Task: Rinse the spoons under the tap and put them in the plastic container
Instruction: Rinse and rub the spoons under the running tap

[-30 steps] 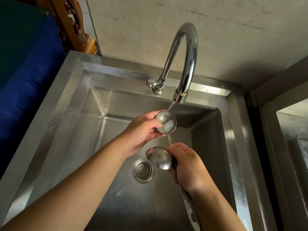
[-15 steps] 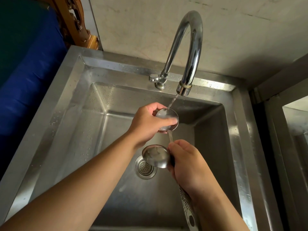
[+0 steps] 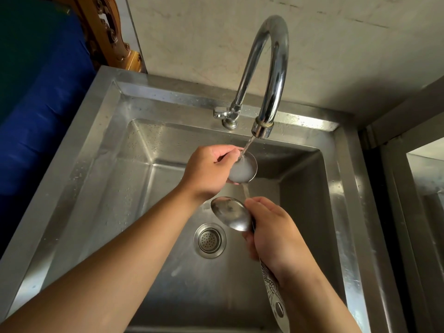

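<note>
**Two spoons under the running tap**

Shifted a bit since half a second back: upper spoon (image 3: 243, 169) now tipped so the bowl faces up and catches the stream, left thumb off the bowl, gripping from the left edge instead. Lower spoon (image 3: 232, 214) pretty much where it was.

Plenty of room inside the sink (image 3: 115, 150): steep steel walls on all four sides, flat floor, both forearms coming in over the near rim. Right wall sits close to the right hand (image 3: 274, 234), more space on the left side.

Count: two spoons, two hands, one tap (image 3: 269, 68), one drain strainer (image 3: 209, 240).

Left hand (image 3: 207, 170) curled closed around the upper spoon, held right under the spout, water (image 3: 247, 145) pooling white in the bowl and spilling down past the lower spoon. Right hand wrapped closed on the lower spoon's neck, patterned handle poking out below the wrist toward the near rim.

Plastic container not visible anywhere. Blue fabric (image 3: 40, 111) and carved wood (image 3: 113, 37) off to the left, another steel surface (image 3: 427, 179) on the right.
</note>
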The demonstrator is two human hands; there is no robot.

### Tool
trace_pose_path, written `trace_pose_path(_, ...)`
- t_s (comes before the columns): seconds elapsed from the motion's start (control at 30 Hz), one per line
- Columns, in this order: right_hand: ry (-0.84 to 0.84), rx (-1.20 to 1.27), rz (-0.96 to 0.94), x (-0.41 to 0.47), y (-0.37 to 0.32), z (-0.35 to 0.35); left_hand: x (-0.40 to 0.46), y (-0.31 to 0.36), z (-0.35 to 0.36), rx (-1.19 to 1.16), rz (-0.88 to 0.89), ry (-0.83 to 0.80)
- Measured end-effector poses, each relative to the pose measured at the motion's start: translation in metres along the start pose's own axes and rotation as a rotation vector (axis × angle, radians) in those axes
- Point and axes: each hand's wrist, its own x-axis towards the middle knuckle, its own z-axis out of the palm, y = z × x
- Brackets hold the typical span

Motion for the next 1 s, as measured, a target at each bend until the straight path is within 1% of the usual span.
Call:
trace_pose_path(0.1, -0.023, -0.015, -0.011, 0.001, 0.001, -0.001, -0.002, -0.004, -0.005, -0.037, -0.066, -0.055)
trace_pose_path(0.23, -0.044, 0.032, 0.0, 0.003, 0.003, -0.001, -0.008, -0.009, -0.012, -0.042, -0.077, -0.156)
trace_pose_path(0.3, -0.031, 0.051, 0.041, 0.004, 0.006, 0.0, -0.012, -0.009, -0.013, -0.112, -0.09, -0.197)
trace_pose_path(0.37, -0.022, 0.049, 0.058, 0.004, 0.008, 0.003, -0.013, -0.011, -0.012, -0.169, -0.112, -0.205)
trace_pose_path(0.57, -0.051, 0.064, 0.079, 0.001, 0.009, 0.007, -0.009, -0.014, -0.011, -0.122, -0.112, -0.122)
trace_pose_path(0.7, -0.029, -0.038, 0.011, 0.001, 0.012, 0.008, -0.007, -0.011, -0.007, -0.058, -0.111, -0.066)
trace_pose_path(0.83, -0.027, 0.012, 0.041, 0.002, 0.016, 0.014, -0.008, -0.003, -0.001, 0.026, -0.065, 0.04)
trace_pose_path(1.0, -0.011, -0.008, 0.003, 0.005, 0.018, 0.016, -0.008, 0.004, 0.0, 0.082, 0.035, 0.066)
